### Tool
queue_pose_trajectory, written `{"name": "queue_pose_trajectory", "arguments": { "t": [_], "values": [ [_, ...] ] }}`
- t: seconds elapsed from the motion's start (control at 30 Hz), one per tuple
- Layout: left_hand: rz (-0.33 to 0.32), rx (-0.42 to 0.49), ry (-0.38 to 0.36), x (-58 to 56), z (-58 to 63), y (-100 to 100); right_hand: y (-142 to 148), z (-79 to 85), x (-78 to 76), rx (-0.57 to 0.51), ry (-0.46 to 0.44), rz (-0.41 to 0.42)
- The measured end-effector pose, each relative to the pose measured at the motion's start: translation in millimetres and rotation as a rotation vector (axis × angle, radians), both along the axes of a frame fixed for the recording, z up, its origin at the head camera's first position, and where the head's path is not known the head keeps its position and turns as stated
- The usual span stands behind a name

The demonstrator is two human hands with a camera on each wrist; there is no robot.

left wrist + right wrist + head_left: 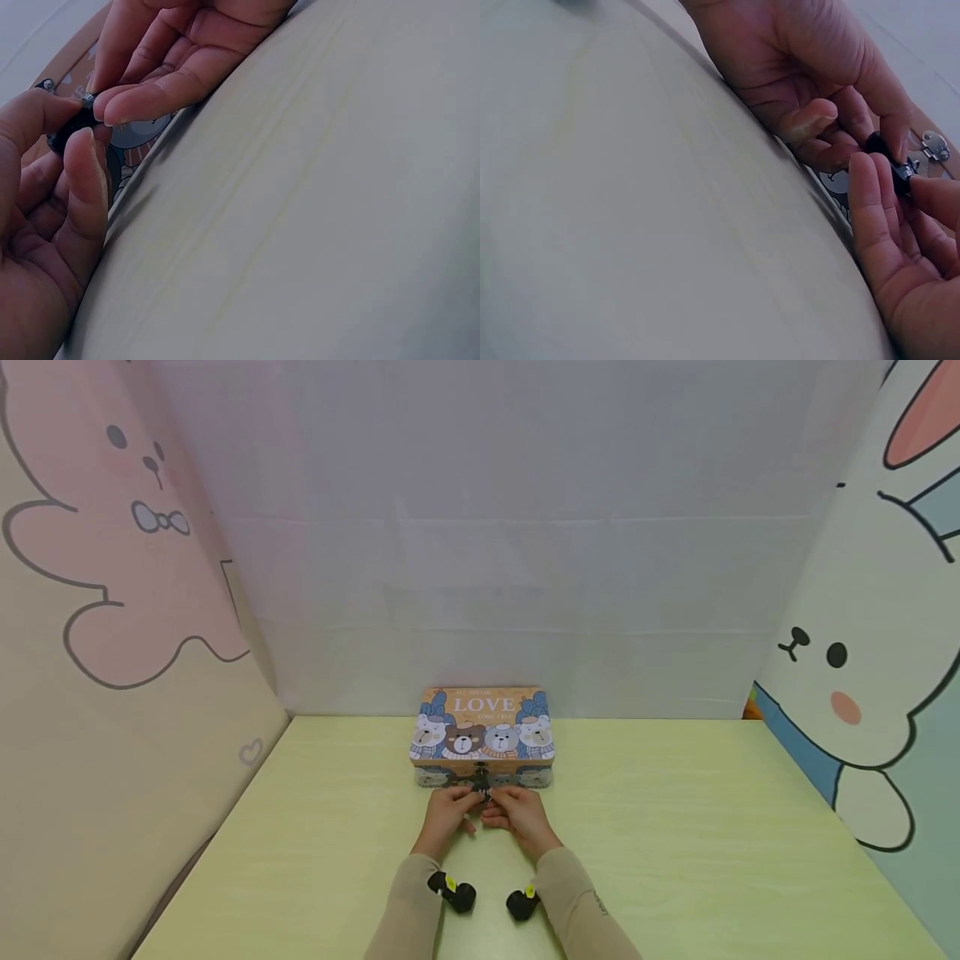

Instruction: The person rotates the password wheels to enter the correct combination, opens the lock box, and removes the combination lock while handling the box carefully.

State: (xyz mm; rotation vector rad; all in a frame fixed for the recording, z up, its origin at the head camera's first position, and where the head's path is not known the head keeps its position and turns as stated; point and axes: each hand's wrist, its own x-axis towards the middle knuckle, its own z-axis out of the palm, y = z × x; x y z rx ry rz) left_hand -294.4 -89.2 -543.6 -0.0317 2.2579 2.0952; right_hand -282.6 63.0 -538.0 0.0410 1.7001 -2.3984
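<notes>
A small black combination padlock (483,794) with silver dials sits at the front of a tin box (487,703) printed with bears and the word LOVE. My left hand (447,814) pinches the padlock's black body (69,130) between thumb and fingers. From the other side, my right hand (525,817) holds it too, thumb and fingertip at the silver part (907,171). A metal latch (934,145) shows on the box just beside the padlock. The box lid is down. Fingers cover much of the padlock, so whether its shackle is through the latch cannot be told.
The box stands on a pale yellow-green table (675,827), near its back edge. Behind it hangs a white sheet (487,568). Printed cartoon panels flank the table on the left (150,760) and right (885,693). Black cameras (461,897) are strapped at both wrists.
</notes>
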Motion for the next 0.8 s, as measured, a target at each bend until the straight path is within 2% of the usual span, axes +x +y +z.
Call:
{"name": "queue_pose_trajectory", "arguments": {
  "t": [0.37,0.8],
  "values": [
    [0.002,-0.007,0.007,-0.5,-3.7,0.8,0.7,0.3,0.4,-0.005,0.004,0.006],
    [0.012,0.008,-0.01,1.1,0.4,2.6,1.0,-2.6,-1.3,-0.01,0.001,0.009]
  ]
}}
